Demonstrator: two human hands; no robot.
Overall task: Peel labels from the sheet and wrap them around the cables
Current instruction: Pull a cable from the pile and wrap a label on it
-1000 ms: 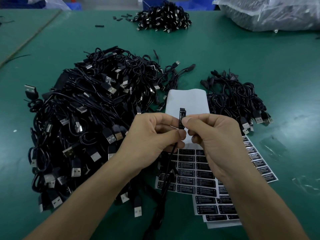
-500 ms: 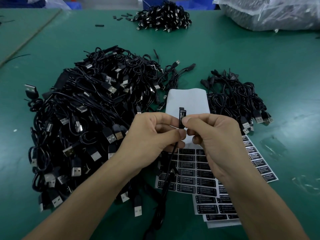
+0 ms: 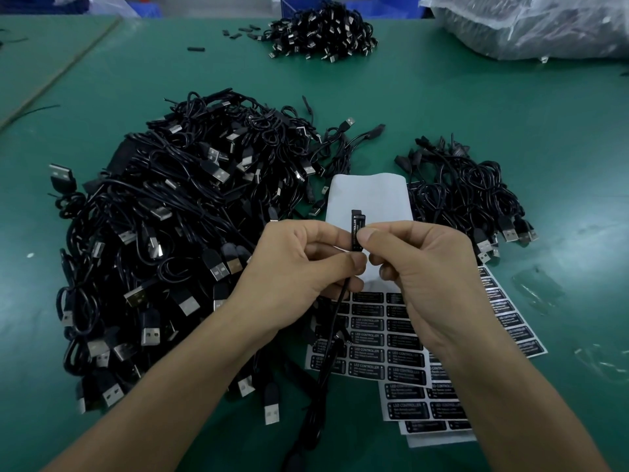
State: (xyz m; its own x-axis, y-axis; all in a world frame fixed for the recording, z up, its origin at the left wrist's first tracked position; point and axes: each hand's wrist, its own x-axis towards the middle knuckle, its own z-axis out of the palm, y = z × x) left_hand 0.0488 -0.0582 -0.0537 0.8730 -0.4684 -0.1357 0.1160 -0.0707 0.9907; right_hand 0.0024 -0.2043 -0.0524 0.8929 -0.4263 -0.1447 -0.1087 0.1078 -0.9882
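My left hand and my right hand meet at the middle of the view, both pinching one thin black cable whose small controller end stands upright between my fingertips. A black label printed in white is wrapped on that upright end. The cable's tail hangs down between my forearms. Under my hands lie label sheets with rows of black labels; the top sheet's upper part is bare white backing.
A large heap of black USB cables fills the green table to the left. A smaller cable pile lies right of the sheets, another pile at the back. A clear plastic bag sits far right.
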